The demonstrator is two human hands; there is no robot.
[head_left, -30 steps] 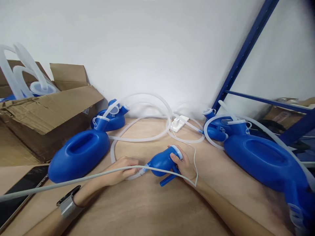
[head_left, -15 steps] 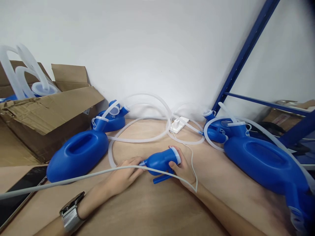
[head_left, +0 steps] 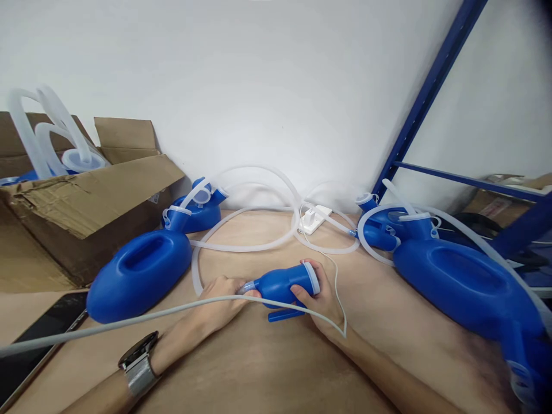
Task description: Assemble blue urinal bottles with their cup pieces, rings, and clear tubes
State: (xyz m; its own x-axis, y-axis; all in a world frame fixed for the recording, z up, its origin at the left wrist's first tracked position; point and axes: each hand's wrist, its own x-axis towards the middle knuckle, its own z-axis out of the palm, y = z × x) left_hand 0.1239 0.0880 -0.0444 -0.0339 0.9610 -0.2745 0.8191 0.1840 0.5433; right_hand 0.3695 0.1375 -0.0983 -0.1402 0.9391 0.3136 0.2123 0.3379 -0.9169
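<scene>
A blue plastic urinal head (head_left: 282,283) with a white rim and a side handle lies sideways just over the table. My right hand (head_left: 321,296) is closed round its wide, rimmed end, thumb on the near side. At the narrow end, my left hand (head_left: 226,293) is wrapped round the clear tube end (head_left: 247,287) where it meets the blue neck. From behind that hand the translucent hose (head_left: 195,270) curves back toward the wall. A blue urine bottle (head_left: 140,276) stands left of my left hand. Another blue bottle (head_left: 461,279) is at the right.
An open cardboard box (head_left: 95,201) with hoses sits at the left, near a dark flat screen (head_left: 38,351). A white power strip (head_left: 317,218) lies by the wall. One pale cable (head_left: 129,318) crosses before my hands. Blue shelving (head_left: 431,98) rises at the right.
My left hand has turned and closed more tightly round the tube end, its wrist shifting slightly right. The urinal head has moved slightly right with my right hand. The view has shifted slightly.
</scene>
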